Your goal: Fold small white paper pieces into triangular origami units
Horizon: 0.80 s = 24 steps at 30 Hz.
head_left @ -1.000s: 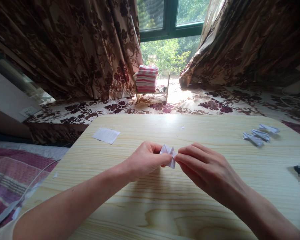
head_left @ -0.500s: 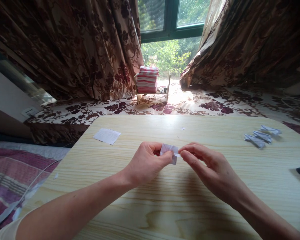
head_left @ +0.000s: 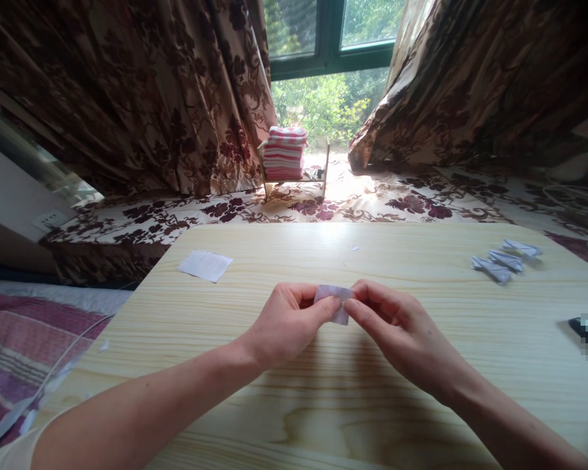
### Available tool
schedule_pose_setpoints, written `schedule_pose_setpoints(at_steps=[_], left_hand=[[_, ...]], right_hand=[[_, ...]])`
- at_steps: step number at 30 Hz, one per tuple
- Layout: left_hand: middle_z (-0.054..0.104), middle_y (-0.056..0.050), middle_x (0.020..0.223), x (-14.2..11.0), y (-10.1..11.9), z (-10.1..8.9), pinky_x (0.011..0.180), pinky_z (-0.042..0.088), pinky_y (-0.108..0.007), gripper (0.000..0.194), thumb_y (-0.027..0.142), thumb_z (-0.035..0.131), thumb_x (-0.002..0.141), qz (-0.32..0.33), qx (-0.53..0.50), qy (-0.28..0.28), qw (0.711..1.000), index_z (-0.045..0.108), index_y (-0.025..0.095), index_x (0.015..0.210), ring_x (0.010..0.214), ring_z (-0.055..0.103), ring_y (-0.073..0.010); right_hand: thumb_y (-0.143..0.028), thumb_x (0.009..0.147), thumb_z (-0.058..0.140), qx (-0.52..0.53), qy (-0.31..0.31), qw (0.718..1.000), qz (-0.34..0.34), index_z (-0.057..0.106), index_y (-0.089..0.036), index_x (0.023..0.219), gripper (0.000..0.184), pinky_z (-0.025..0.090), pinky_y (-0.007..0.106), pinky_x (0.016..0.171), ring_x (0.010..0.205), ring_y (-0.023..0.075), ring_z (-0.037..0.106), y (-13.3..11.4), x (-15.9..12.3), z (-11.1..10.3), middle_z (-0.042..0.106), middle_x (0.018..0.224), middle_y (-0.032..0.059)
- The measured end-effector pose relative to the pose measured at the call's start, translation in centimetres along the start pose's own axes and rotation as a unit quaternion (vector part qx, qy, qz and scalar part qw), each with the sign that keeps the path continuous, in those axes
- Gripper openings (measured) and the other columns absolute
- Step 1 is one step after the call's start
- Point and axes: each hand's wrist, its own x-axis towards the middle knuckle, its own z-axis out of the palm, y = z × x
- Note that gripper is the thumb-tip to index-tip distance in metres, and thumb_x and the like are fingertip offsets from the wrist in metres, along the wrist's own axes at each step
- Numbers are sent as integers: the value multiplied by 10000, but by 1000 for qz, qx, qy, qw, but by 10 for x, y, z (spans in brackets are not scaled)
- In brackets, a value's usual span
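Note:
A small piece of folded paper [head_left: 342,316], pale and creased, is held between both hands above the middle of the table. My left hand [head_left: 294,320] pinches it, thumb on top and fingers behind. On the other side, my right hand [head_left: 389,320] grips the paper's right edge between thumb and forefinger, close to the left thumb. The thumbs cover part of the folds. Three folded paper shapes [head_left: 490,268] lie together at the table's right. A flat paper sheet with faint print [head_left: 204,265] rests at the far left.
The wooden table [head_left: 274,254] has a tiny paper scrap [head_left: 355,248] near its far edge. A dark object [head_left: 581,326], partly blurred out, lies at the right edge. Beyond, a small rack [head_left: 327,170] holds folded striped cloths [head_left: 284,156] before the window.
My right thumb and forefinger have moved left and closed on the paper's right edge. The small flap sticking out there no longer shows. The view has shifted slightly.

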Motion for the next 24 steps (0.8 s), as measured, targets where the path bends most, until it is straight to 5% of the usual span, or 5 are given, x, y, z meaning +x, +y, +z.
schedule_pose_setpoints(at_steps=[6,11,24], left_hand=[[625,-24,630,5,-2,-2,664,410,-257,198,280,632,737,-37,-27,-2,999,679,113,643,661,546,-131],[651,-36,661,2,-2,-1,651,416,-264,212,288,611,772,-38,1,-29,999,709,108,719,654,560,-137],[652,-40,616,-3,3,4,594,440,-245,203,269,651,736,-9,35,-34,999,699,107,624,640,591,-157]], right_hand=[[-391,880,464,-26,0,1000,-2,536,-184,643,323,360,238,500,558,118,450,3,3,-6,499,584,-18],[-362,876,506,-29,27,999,-23,619,-184,739,251,428,254,607,671,141,551,2,4,-7,612,709,7],[-368,859,504,26,-32,999,8,526,-186,709,236,382,272,555,623,139,471,1,0,-1,520,650,-4]])
